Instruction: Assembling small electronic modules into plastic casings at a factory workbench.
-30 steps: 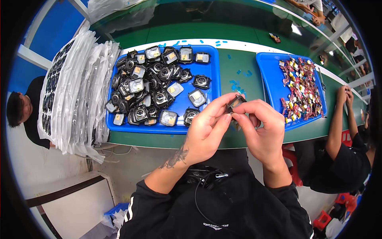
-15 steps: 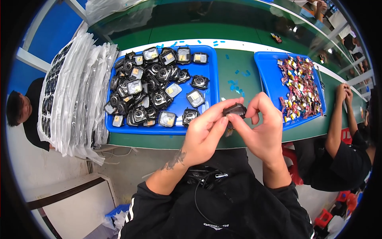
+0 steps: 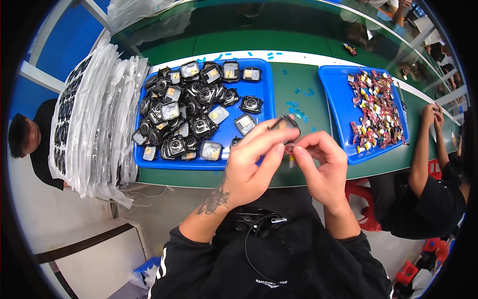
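My left hand is closed around a dark smartwatch case, which sits tilted on top of its fingers. Between the fingertips of both hands, just below the case, is a small reddish flex-cable part with a yellow-white tab. My right hand pinches it from the right with thumb and forefinger. Whether the part is joined to the case is hidden by the fingers. Left of my hands, a blue tray holds several black watch cases, some with grey, yellow-labelled faces up.
A second blue tray on the right holds a heap of similar reddish parts. Blue film scraps lie on the green table between the trays. Plastic-wrapped sheets stack at left. A co-worker's arms rest at far right.
The watch case has tipped up and moved slightly left and up in my left hand. My right hand has dropped lower, and the reddish part now shows between the fingertips.
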